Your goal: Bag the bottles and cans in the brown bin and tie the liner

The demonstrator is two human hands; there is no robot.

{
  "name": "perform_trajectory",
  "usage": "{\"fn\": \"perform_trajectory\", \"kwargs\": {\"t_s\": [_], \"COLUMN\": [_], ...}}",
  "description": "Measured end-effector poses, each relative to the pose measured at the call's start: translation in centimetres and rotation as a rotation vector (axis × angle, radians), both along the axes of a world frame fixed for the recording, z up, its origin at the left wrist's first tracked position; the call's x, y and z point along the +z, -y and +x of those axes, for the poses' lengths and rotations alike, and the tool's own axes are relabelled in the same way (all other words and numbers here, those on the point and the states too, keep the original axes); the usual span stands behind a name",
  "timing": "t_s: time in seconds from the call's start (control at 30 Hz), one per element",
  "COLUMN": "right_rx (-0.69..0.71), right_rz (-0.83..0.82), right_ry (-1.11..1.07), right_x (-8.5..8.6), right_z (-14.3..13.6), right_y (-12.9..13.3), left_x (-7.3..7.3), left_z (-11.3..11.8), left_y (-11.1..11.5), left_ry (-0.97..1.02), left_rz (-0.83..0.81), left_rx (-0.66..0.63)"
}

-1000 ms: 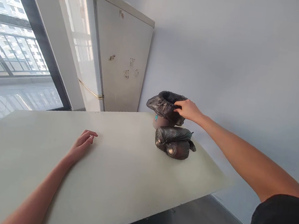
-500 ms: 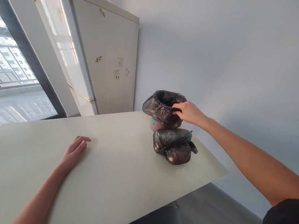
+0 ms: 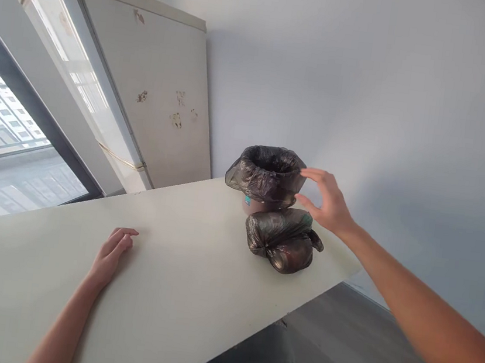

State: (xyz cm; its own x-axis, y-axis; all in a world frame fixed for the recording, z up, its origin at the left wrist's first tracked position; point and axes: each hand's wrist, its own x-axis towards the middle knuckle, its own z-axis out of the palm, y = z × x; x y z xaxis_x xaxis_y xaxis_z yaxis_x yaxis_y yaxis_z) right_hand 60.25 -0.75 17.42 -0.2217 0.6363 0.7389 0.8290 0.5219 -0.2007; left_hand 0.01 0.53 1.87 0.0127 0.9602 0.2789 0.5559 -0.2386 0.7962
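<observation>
A small trash bin (image 3: 252, 206) lined with a black plastic garbage bag (image 3: 254, 177) stands at the far edge of the table. The bag's mouth gapes upward and its edge is folded over the rim. In front of it lies a tied, filled black garbage bag (image 3: 282, 239), with a rounded shape showing through the film. My right hand (image 3: 330, 204) is just right of the bin, thumb and fingers spread, holding nothing; its fingertips are close to the liner's edge. On the tabletop at left rests my left hand (image 3: 113, 253), fingers loosely extended and holding nothing.
A pale table (image 3: 167, 290) spreads beneath both hands, its near edge running diagonally. Behind it stands a white fridge (image 3: 148, 87) with rust-like marks. A plain wall (image 3: 348, 71) rises behind the bin. At left is a glass window or door (image 3: 5, 129).
My right hand has let go of the liner's rim and moved right and slightly down, its fingers spreading. My left hand stays on the table. The view has shifted slightly.
</observation>
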Motion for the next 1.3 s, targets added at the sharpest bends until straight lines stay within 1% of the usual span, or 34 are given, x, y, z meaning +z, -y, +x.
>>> {"fn": "perform_trajectory", "kwargs": {"t_s": [0.03, 0.07, 0.1, 0.17, 0.2, 0.23, 0.27, 0.3, 0.37, 0.47, 0.53, 0.6, 0.63, 0.67, 0.7, 0.73, 0.8, 0.87, 0.97, 1.03, 1.1, 1.2, 1.3], "right_rx": [-0.087, -0.169, -0.222, -0.285, -0.286, -0.243, -0.187, -0.136, -0.051, 0.023, 0.078, 0.133, 0.139, 0.111, 0.05, 0.031, 0.116, 0.2, 0.317, 0.389, 0.475, 0.605, 0.655], "right_rz": [0.028, 0.013, -0.058, -0.259, -0.374, -0.474, -0.528, -0.557, -0.586, -0.638, -0.649, -0.631, -0.629, -0.628, -0.612, -0.611, -0.682, -0.725, -0.776, -0.803, -0.836, -0.911, -0.981], "right_ry": [-0.097, -0.187, -0.268, -0.428, -0.506, -0.567, -0.592, -0.589, -0.551, -0.484, -0.447, -0.417, -0.407, -0.406, -0.432, -0.463, -0.559, -0.582, -0.616, -0.639, -0.653, -0.675, -0.729], "right_x": [-1.7, -3.6, -5.7, -9.7, -11.5, -12.9, -14.0, -14.7, -15.3, -14.9, -14.7, -14.9, -15.1, -15.3, -15.6, -15.7, -16.0, -16.0, -16.0, -16.2, -16.4, -16.8, -16.8], "right_z": [0.6, 1.1, 1.7, 2.8, 3.1, 3.3, 3.4, 3.2, 2.4, -0.6, -3.7, -7.7, -9.9, -12.1, -14.3, -16.5, -20.6, -24.2, -28.4, -30.1, -30.6, -29.8, -28.6], "right_y": [0.8, 1.6, 2.4, 3.8, 4.4, 5.0, 5.6, 6.1, 6.9, 7.1, 6.6, 5.8, 5.2, 4.4, 3.5, 2.5, 0.1, -2.3, -4.8, -5.6, -5.7, -5.5, -5.4], "left_x": [-0.1, -0.1, -0.2, -0.2, -0.2, -0.2, -0.1, 0.0, 0.3, 0.4, 0.2, -0.2, -0.4, -0.6, -0.8, -1.0, -1.1, -1.1, -1.1, -1.2, -1.3, -1.6, -1.8], "left_z": [0.0, -0.1, -0.1, -0.1, -0.1, -0.1, 0.0, 0.0, 0.1, 0.1, 0.0, -0.2, -0.3, -0.3, -0.4, -0.4, -0.4, -0.3, -0.3, -0.4, -0.5, -0.6, -0.7], "left_y": [0.0, -0.1, -0.1, -0.1, -0.1, -0.1, -0.1, -0.1, 0.0, 0.2, 0.4, 0.6, 0.7, 0.7, 0.7, 0.7, 0.6, 0.5, 0.5, 0.4, 0.4, 0.4, 0.3], "left_ry": [0.015, 0.035, 0.051, 0.052, 0.048, 0.045, 0.042, 0.041, 0.045, 0.073, 0.136, 0.242, 0.302, 0.357, 0.402, 0.433, 0.461, 0.458, 0.435, 0.418, 0.41, 0.418, 0.399], "left_rz": [-0.01, -0.022, -0.029, -0.025, -0.025, -0.026, -0.027, -0.028, -0.025, -0.045, -0.092, -0.146, -0.17, -0.188, -0.204, -0.219, -0.238, -0.249, -0.261, -0.274, -0.278, -0.264, -0.256], "left_rx": [-0.005, -0.014, -0.022, -0.026, -0.028, -0.029, -0.03, -0.031, -0.039, -0.08, -0.14, -0.213, -0.245, -0.27, -0.287, -0.299, -0.309, -0.316, -0.311, -0.297, -0.281, -0.272, -0.295]}}
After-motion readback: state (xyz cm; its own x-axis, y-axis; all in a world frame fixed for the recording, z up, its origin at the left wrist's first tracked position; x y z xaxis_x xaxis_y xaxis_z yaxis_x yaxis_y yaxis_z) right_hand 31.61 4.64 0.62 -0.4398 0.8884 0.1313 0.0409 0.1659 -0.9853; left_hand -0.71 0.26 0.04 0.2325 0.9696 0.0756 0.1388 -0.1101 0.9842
